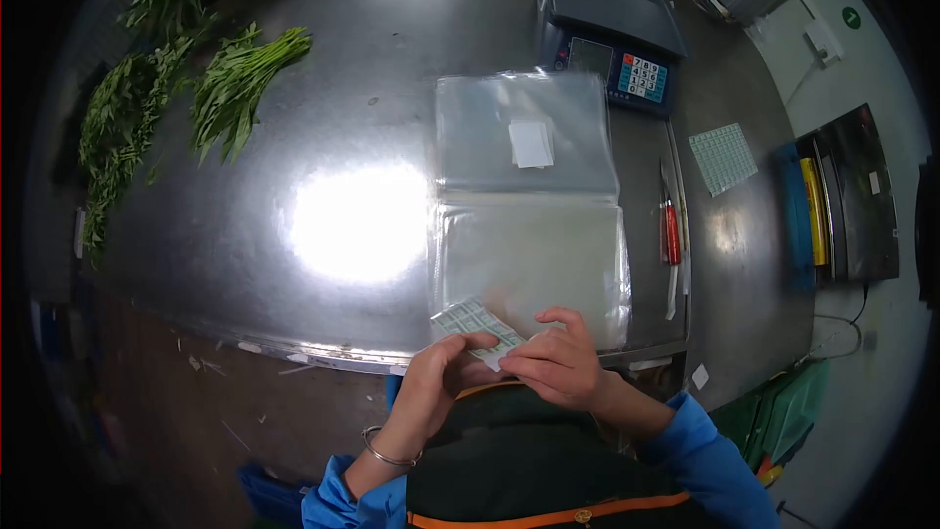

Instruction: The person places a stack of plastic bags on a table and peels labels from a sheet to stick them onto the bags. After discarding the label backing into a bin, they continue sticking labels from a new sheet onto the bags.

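A sheet of small green-and-white printed labels (470,318) is held just over the table's front edge. My left hand (436,369) grips it by the near side, thumb on top. At the sheet's lower right corner, my right hand (560,364) pinches with thumb and fingers; whether a single label is between them is too small to tell. Beyond both hands lies a stack of clear plastic bags (534,260), with a second stack of clear bags (480,137) behind it. A few white paper slips (532,144) rest on the far stack.
Bunches of leafy greens (240,88) lie at the far left of the metal table (294,127). A weighing scale (617,24) stands at the back right. A red-handled knife (671,230) is right of the bags. Another label sheet (724,159) lies farther right.
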Available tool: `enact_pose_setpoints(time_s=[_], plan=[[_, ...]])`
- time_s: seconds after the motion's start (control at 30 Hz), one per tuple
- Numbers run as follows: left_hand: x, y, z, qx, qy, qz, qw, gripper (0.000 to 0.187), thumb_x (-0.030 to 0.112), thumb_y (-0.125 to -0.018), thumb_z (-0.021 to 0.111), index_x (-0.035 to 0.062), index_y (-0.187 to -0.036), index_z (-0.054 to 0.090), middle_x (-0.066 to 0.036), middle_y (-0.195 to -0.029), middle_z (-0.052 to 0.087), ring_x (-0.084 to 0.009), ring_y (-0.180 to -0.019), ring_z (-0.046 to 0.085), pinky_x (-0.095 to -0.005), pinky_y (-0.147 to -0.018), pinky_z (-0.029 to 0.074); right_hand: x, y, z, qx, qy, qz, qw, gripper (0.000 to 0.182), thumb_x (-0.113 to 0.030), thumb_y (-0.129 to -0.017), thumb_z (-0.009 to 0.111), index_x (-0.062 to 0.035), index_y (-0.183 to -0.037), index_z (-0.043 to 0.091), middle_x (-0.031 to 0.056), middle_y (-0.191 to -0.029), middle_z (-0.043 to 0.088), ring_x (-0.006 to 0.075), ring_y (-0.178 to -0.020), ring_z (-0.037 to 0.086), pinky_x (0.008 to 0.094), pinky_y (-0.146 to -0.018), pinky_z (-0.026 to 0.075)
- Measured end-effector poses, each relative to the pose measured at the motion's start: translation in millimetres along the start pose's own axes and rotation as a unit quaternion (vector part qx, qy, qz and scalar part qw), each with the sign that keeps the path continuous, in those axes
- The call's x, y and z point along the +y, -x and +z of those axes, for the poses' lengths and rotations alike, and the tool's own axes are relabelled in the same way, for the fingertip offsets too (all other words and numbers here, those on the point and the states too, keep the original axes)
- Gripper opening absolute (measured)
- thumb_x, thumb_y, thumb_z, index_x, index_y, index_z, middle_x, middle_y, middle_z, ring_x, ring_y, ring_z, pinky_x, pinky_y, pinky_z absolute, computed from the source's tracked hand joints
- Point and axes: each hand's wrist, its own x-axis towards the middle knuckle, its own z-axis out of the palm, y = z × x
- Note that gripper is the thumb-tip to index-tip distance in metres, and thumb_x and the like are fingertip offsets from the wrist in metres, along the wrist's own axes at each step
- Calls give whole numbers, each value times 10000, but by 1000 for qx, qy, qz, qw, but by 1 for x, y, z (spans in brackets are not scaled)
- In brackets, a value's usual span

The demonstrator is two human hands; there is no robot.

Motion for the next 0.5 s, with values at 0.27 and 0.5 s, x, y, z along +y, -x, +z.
enact_pose_setpoints(time_s=[0.27, 0.5], plan=[[30, -8, -11, -51, 6, -34, 998, 330, 178, -886, 411, -60, -1103, 484, -146, -873, 590, -217, -737, 603, -272, -642, 465, 1, -24, 23, 125, -2, 36, 992, 205, -5, -672, 657, -79, -860, 616, -2, -822, 591, 129, -718, 536, 330, -763, 407], [31, -18, 20, -45, 39, 19, 998, 320, 185, -869, 434, -63, -1065, 482, -165, -1004, 546, -268, -838, 591, -321, -711, 481, 26, -48, -28, -48, -309, 195, 930, 331, 18, -730, 540, -70, -1047, 575, 29, -832, 569, 153, -735, 511, 282, -767, 374]])
